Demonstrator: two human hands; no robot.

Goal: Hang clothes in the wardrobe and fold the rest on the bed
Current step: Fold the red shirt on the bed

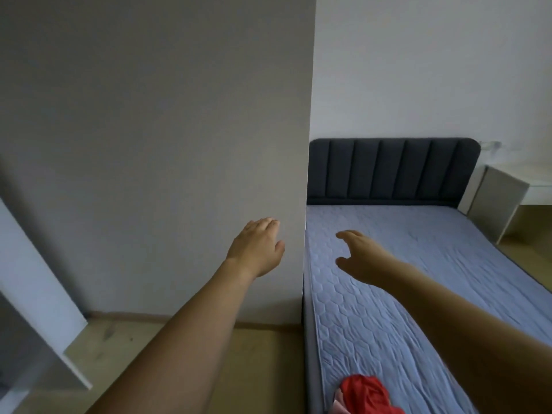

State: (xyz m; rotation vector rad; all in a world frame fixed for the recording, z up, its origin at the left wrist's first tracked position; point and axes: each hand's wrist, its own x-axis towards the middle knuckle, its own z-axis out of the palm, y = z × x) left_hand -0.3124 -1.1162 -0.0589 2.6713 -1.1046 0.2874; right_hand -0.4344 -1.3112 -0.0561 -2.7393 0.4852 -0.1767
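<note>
Clothes, a crumpled red fabric garment (368,394) with a pale pink piece (340,405) just beside it, lie on the near end of the blue quilted mattress (418,264) at the bottom edge of the head view, partly cut off by the frame. I count two pieces, but more may be hidden below the edge. Both bare hands are stretched forward and hold nothing. The left hand (257,248) is at the tall grey flat panel (179,144), which I judge to be the side or the door of the wardrobe; its fingers are straight and relaxed, and I cannot tell if they touch the surface. The right hand (360,258) hovers over the mattress with the fingers spread loosely and the thumb apart. The relation that matters: the clothes lie well behind the fingers of both hands, toward the person's body, and under the right forearm, so the right hand is the nearer one and must come back to reach them. The heap has no clear long axis. One dark grey padded headboard (394,171) and one pale bedside cabinet (495,201) stand at the far end.
</note>
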